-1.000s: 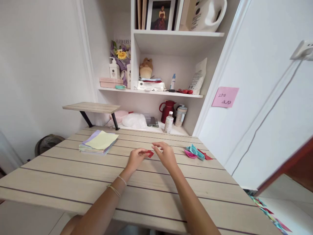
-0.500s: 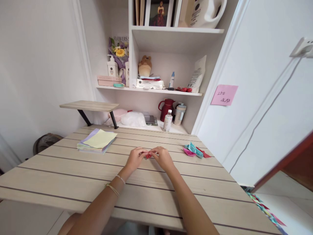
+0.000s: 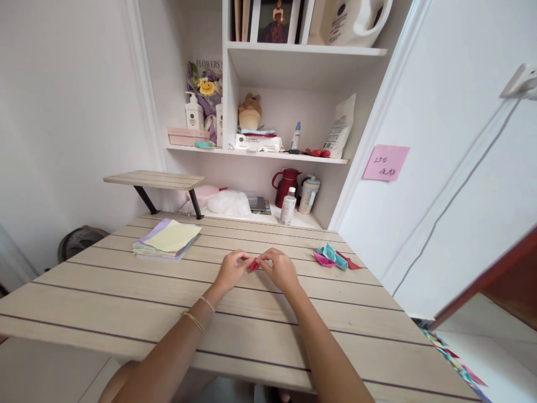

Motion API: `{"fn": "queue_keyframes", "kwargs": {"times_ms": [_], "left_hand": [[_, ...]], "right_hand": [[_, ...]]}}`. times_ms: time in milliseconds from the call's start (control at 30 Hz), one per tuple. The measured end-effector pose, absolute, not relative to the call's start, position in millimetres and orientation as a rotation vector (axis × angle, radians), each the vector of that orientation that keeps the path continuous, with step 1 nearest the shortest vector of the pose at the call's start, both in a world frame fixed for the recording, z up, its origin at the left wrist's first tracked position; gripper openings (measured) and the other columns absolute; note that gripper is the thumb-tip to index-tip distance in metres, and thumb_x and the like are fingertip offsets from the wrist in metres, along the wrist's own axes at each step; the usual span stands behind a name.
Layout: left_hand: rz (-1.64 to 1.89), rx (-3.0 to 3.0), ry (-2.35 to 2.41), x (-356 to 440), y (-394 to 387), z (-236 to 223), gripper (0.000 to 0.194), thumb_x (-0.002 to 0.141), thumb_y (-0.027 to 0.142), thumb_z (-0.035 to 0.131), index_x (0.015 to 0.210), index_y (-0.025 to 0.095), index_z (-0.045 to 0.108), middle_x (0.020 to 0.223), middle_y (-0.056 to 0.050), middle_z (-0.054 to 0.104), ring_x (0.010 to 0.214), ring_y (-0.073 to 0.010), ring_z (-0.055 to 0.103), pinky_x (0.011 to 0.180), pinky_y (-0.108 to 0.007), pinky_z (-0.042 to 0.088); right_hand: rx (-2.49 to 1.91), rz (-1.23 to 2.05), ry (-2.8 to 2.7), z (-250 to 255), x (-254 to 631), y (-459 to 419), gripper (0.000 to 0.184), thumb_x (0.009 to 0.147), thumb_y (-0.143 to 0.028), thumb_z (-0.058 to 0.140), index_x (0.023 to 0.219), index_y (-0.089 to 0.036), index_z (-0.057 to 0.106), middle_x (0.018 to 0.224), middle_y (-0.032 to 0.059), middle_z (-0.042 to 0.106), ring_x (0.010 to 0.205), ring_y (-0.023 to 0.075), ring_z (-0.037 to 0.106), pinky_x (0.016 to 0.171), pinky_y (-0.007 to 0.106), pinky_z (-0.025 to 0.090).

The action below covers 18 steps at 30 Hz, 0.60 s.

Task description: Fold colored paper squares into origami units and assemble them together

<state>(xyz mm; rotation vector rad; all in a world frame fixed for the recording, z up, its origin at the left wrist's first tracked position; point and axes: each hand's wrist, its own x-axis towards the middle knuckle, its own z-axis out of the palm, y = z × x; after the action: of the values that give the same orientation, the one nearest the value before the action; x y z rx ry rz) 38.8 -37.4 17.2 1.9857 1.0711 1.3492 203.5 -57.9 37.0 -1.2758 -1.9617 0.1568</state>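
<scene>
Between my two hands is a small piece of folded red paper [image 3: 254, 265], just above the middle of the table. My left hand [image 3: 233, 269] pinches its left side with thumb and fingertips. On the opposite side, my right hand [image 3: 278, 267] grips it the same way. The fingers hide part of the paper, so its full shape cannot be made out. To the right on the tabletop lie several folded paper pieces [image 3: 333, 256] in turquoise, pink and red. A stack of coloured paper sheets [image 3: 172, 237], pale yellow on top, lies to the left.
The slatted wooden table [image 3: 138, 302] has a small raised shelf [image 3: 155, 179] at its back left. Behind stand a plastic bottle [image 3: 288, 207], a red jug [image 3: 286, 189] and a tumbler [image 3: 309, 196]. A pink note [image 3: 385, 163] is on the right wall.
More of the red paper shows between my fingertips now, and the fingers have shifted slightly around it. The view has moved a little; the other things lie as before.
</scene>
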Motion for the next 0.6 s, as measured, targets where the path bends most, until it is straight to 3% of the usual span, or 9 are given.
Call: {"fn": "queue_keyframes", "kwargs": {"times_ms": [433, 600], "left_hand": [[1.276, 1.997, 1.006, 37.9, -37.6, 21.1, 0.019, 0.073, 0.032, 0.055, 0.068, 0.017, 0.065, 0.073, -0.004, 0.065, 0.075, -0.0165, 0.058, 0.073, -0.027, 0.043], [1.268, 1.773, 0.983, 38.9, -36.6, 20.6, 0.021, 0.07, 0.035, 0.06, 0.071, 0.015, 0.064, 0.073, -0.005, 0.066, 0.074, -0.0172, 0.059, 0.073, -0.028, 0.045]], "right_hand": [[-1.335, 0.085, -2.128, 43.5, 209.0, -61.3, 0.012, 0.077, -0.028, 0.055, 0.073, -0.025, 0.066, 0.08, 0.0002, 0.063, 0.08, 0.0153, 0.056, 0.068, 0.024, 0.038], [-1.265, 0.203, -2.076, 39.7, 209.8, -57.2, 0.013, 0.076, -0.024, 0.054, 0.072, -0.024, 0.066, 0.079, 0.0005, 0.063, 0.077, 0.0151, 0.056, 0.068, 0.025, 0.04]]}}
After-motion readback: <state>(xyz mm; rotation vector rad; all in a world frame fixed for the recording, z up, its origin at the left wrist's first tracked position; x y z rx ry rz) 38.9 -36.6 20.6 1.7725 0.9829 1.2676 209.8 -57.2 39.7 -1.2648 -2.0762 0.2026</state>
